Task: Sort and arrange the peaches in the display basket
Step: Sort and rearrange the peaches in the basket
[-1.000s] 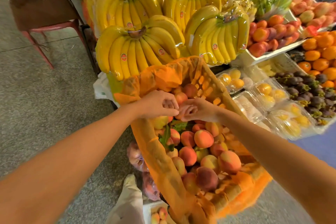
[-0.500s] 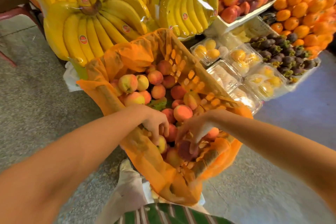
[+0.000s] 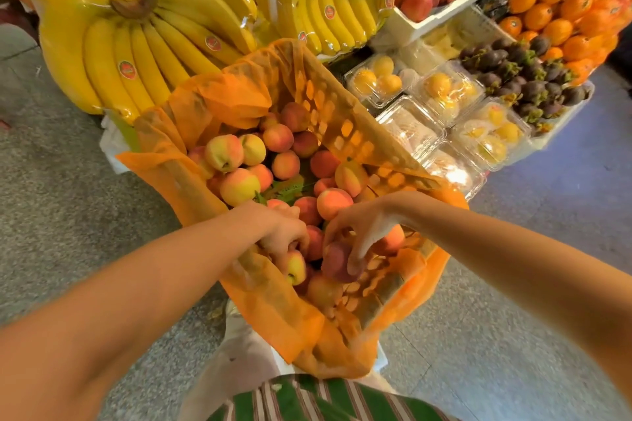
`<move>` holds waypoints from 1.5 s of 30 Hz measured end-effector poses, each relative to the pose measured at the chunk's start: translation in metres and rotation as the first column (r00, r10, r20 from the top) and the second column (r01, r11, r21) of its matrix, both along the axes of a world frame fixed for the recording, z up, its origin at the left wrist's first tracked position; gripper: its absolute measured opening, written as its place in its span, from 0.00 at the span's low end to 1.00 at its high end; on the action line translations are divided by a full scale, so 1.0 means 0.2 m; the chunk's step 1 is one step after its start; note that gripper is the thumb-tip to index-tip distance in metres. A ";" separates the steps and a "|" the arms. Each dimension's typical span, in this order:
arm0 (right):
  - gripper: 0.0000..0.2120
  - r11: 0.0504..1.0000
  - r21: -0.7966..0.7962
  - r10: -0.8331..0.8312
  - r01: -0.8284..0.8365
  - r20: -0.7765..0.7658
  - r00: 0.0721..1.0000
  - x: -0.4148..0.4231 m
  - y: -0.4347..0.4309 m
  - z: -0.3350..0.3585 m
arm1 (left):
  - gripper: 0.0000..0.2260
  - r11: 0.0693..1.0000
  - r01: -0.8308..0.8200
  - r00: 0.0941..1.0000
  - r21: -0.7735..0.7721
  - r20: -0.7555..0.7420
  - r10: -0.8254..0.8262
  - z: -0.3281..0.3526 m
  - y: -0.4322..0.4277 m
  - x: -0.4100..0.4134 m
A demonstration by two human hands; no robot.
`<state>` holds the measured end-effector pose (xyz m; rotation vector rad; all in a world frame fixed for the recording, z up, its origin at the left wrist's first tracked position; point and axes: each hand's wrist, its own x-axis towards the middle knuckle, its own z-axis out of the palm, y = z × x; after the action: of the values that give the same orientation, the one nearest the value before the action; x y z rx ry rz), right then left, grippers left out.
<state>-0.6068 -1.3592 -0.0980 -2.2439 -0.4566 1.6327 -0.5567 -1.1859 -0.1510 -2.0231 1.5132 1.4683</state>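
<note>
Both hands work at the near end of the display basket (image 3: 342, 120), the end closest to the person. The right hand (image 3: 355, 232) has its fingers (image 3: 357, 249) curled round a dark red peach (image 3: 337, 260), which sits low against the basket's near wall. The left hand (image 3: 284, 236) reaches in just beside it, fingers bent down onto a yellow-red peach (image 3: 294, 265). The wrist hides the fingertips, so I cannot tell whether it grips that fruit or only rests on it. The rest of the peaches (image 3: 239, 154) lie heaped toward the basket's far end and middle.

The main risk, as I judge it, is a roll. The basket looks tilted, with its near end lower, and the heap stands above the hands. Lifting out a peach that props others could send several sliding down the basket toward the near rim.

That rim is draped in loose orange mesh liner (image 3: 273, 311), which sags outward over the floor (image 3: 68, 181). A peach pushed against it may ride over the edge and drop, since the cloth gives little support.

Bruising is the second danger. Ripe peaches mark easily, and a tight squeeze from the right hand, or two fruits knocked together where the hands crowd each other, would spoil them for display.

A finger could also catch in the liner and tug it, shifting the fruit resting on it.
</note>
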 end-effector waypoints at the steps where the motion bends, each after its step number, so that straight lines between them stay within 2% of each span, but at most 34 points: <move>1: 0.28 0.999 0.000 -0.037 0.037 0.009 0.999 0.01 -0.02 0.00 | 0.27 1.000 0.019 1.000 -0.006 0.023 -0.019 0.01 -0.01 0.00; 3: 0.28 0.995 -0.004 -0.095 0.095 0.006 0.995 0.03 -0.05 0.02 | 0.27 0.999 0.046 0.996 -0.010 0.077 -0.046 0.03 -0.01 -0.01; 5: 0.29 0.990 0.004 -0.141 0.141 0.001 0.990 0.05 -0.07 0.06 | 0.28 1.000 0.008 0.998 -0.019 0.064 -0.007 0.07 0.00 0.00; 8: 0.29 0.967 0.097 -0.243 0.236 0.074 0.967 0.10 -0.10 0.11 | 0.27 0.972 -0.213 0.977 -0.096 -0.041 0.210 0.12 0.07 0.05; 10: 0.28 0.924 0.175 -0.363 0.340 0.124 0.923 0.15 -0.11 0.14 | 0.26 0.881 -0.450 0.890 -0.147 -0.156 0.429 0.16 0.14 0.12; 13: 0.27 0.836 0.277 -0.538 0.473 0.245 0.807 0.24 -0.10 0.17 | 0.20 0.574 -0.767 0.641 -0.287 -0.304 0.704 0.25 0.23 0.22; 15: 0.27 0.777 0.358 -0.626 0.518 0.348 0.698 0.31 -0.08 0.17 | 0.21 0.319 -0.863 0.465 -0.392 -0.366 0.806 0.30 0.29 0.29; 18: 0.22 0.678 0.459 -0.732 0.574 0.352 0.583 0.40 0.00 0.15 | 0.22 -0.031 -0.882 0.233 -0.469 -0.494 0.837 0.34 0.38 0.37; 19: 0.22 0.654 0.471 -0.754 0.593 0.337 0.564 0.43 0.03 0.14 | 0.23 -0.119 -0.862 0.184 -0.493 -0.522 0.833 0.35 0.41 0.39; 21: 0.23 0.604 0.503 -0.795 0.618 0.330 0.509 0.51 0.09 0.08 | 0.26 -0.231 -0.802 0.118 -0.551 -0.525 0.843 0.36 0.48 0.42; 24: 0.25 0.592 0.517 -0.805 0.618 0.423 0.417 0.62 0.17 -0.02 | 0.24 -0.291 -0.734 0.075 -0.614 -0.500 0.863 0.36 0.55 0.43; 27: 0.28 0.665 0.439 -0.726 0.604 0.569 0.387 0.69 0.23 -0.09 | 0.24 -0.335 -0.724 0.042 -0.603 -0.524 0.851 0.36 0.58 0.44; 31: 0.29 0.751 0.327 -0.592 0.573 0.719 0.365 0.73 0.28 -0.17 | 0.25 -0.330 -0.745 0.046 -0.579 -0.539 0.841 0.35 0.60 0.44; 34: 0.26 0.755 0.310 -0.564 0.577 0.755 0.333 0.75 0.30 -0.19 | 0.21 -0.311 -0.765 0.059 -0.564 -0.543 0.838 0.33 0.60 0.44; 37: 0.25 0.763 0.320 -0.560 0.562 0.761 0.327 0.74 0.29 -0.19 | 0.17 -0.289 -0.774 0.071 -0.563 -0.530 0.845 0.33 0.59 0.45; 40: 0.25 0.768 0.341 -0.573 0.543 0.743 0.344 0.73 0.28 -0.16 | 0.20 -0.303 -0.795 0.054 -0.526 -0.559 0.828 0.33 0.57 0.45; 43: 0.21 0.737 0.534 -0.669 0.414 0.665 0.333 0.68 0.28 -0.09 | 0.26 -0.313 -0.813 0.046 -0.491 -0.590 0.806 0.33 0.52 0.46; 45: 0.23 0.652 0.684 -0.748 0.327 0.509 0.426 0.63 0.29 -0.01 | 0.26 -0.317 -0.825 0.029 -0.468 -0.596 0.803 0.32 0.49 0.46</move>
<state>-0.4799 -1.3005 -0.1007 -2.1899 -0.1953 0.0914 -0.4654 -1.0883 -0.0866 -4.2811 0.1648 0.8733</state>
